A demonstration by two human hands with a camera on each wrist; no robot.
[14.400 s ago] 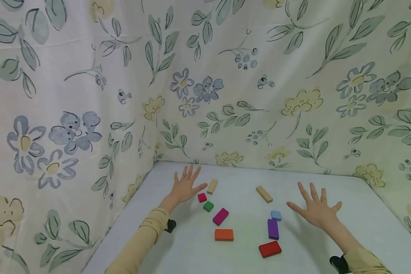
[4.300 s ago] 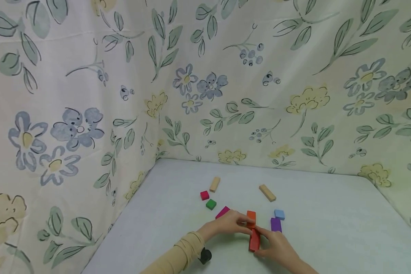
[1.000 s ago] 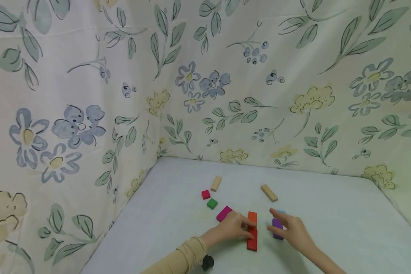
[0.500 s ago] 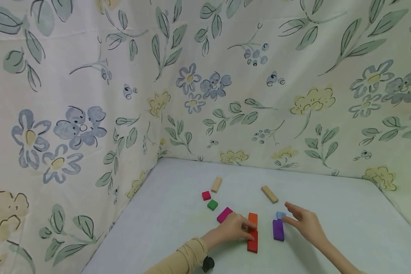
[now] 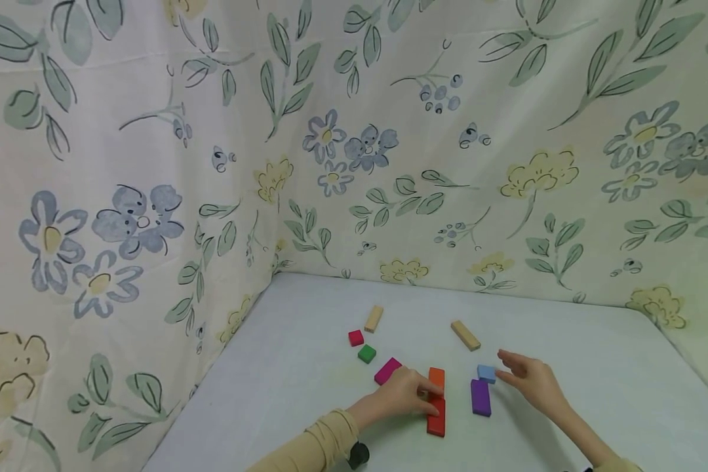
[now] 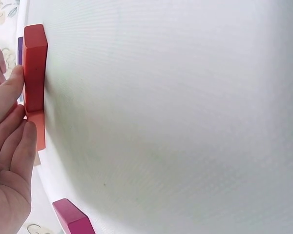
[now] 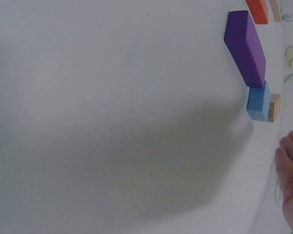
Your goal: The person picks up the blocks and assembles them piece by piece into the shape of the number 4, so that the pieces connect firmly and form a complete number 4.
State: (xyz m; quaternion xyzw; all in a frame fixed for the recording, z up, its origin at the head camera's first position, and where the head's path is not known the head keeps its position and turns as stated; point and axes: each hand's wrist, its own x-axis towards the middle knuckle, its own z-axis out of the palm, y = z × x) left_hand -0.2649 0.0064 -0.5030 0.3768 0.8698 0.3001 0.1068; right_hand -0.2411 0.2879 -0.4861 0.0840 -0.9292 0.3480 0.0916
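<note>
My left hand [image 5: 402, 392] rests at the join of a red block [image 5: 436, 426] and an orange block [image 5: 436, 377], which lie end to end. In the left wrist view the thumb touches the side of the red block [image 6: 35, 68]; the other fingers lie loosely beside the orange block [image 6: 37, 129]. My right hand [image 5: 533, 380] hovers just right of a light blue block [image 5: 486, 374], fingers extended and holding nothing. That block meets the far end of a purple block [image 5: 480, 398]. The right wrist view shows a small gap between the hand [image 7: 290, 170] and the light blue block [image 7: 259, 102].
A magenta block [image 5: 387, 371], partly behind the left hand, lies near a green block [image 5: 367, 354] and a small crimson block [image 5: 356, 337]. Two plain wooden blocks [image 5: 374, 318] lie farther back on the white table [image 5: 307, 354]. Floral cloth [image 5: 330, 223] hangs behind and at the left.
Earlier the red and orange blocks lay apart; now they lie end to end. My right hand has left the red block and moved right, past the purple block. The left hand stays put.
</note>
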